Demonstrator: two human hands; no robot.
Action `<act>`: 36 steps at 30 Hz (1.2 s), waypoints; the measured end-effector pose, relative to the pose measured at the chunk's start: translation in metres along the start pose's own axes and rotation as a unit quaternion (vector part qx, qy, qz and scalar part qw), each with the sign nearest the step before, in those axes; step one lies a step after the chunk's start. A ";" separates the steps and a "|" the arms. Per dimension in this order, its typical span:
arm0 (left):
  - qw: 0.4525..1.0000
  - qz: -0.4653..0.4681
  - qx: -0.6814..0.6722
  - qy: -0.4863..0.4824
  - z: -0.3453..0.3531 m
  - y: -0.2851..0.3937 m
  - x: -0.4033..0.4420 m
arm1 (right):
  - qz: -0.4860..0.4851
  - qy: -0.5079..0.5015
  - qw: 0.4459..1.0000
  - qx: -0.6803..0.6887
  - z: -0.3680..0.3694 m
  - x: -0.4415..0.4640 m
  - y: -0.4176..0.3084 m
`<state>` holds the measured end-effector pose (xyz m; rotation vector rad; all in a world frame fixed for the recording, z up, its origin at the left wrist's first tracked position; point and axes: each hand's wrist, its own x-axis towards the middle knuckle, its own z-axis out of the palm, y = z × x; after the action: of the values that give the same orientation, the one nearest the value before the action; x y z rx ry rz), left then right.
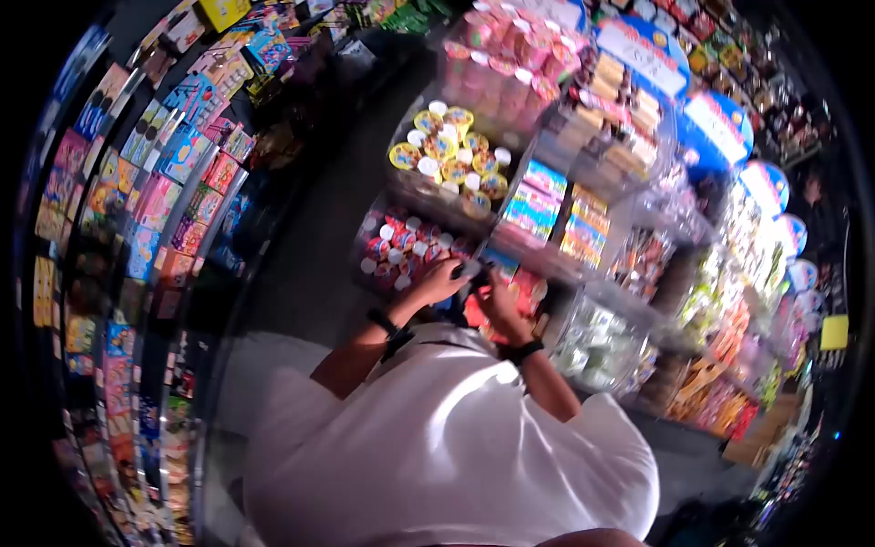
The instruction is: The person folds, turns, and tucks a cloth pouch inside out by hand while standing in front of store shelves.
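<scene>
Both my hands are close together in front of my chest, above the lower row of clear display bins. My left hand (439,281) is curled, with something small and dark at its fingertips that I cannot make out. Just to its right, my right hand (495,299) is also closed near a dark thing too blurred to name. Beside the left hand lies a bin of red cups with white lids (401,246). Red packets (529,290) lie next to the right hand. Each wrist wears a dark band.
Yellow-lidded cups (451,150) fill the bin behind. Colourful boxes (533,210) stand in the middle bin, and pale green packets (592,342) lie to the right. Pink packets (515,46) are stacked at the back. Long shelves of boxed sweets (159,201) curve along the left, across a dark aisle floor (305,246).
</scene>
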<state>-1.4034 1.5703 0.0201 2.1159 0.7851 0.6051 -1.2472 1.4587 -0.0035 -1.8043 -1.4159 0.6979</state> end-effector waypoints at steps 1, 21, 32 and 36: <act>1.000 -0.017 0.008 0.015 -0.007 -0.017 -0.012 | -0.015 -0.038 0.999 0.022 0.017 0.012 0.007; 0.957 0.117 0.104 -0.244 0.017 -0.064 -0.035 | -0.043 -0.114 0.987 -0.108 0.007 0.053 0.007; 0.989 -0.101 -0.076 -0.072 0.053 -0.066 0.001 | -0.069 -0.051 0.994 -0.071 -0.005 0.078 0.028; 0.941 -0.312 -0.129 -0.003 0.061 -0.061 0.025 | -0.092 0.016 0.993 -0.075 -0.002 0.085 0.031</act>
<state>-1.3672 1.5881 -0.0600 1.5099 1.2271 0.3292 -1.2067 1.5367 -0.0258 -1.7593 -1.6252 0.4764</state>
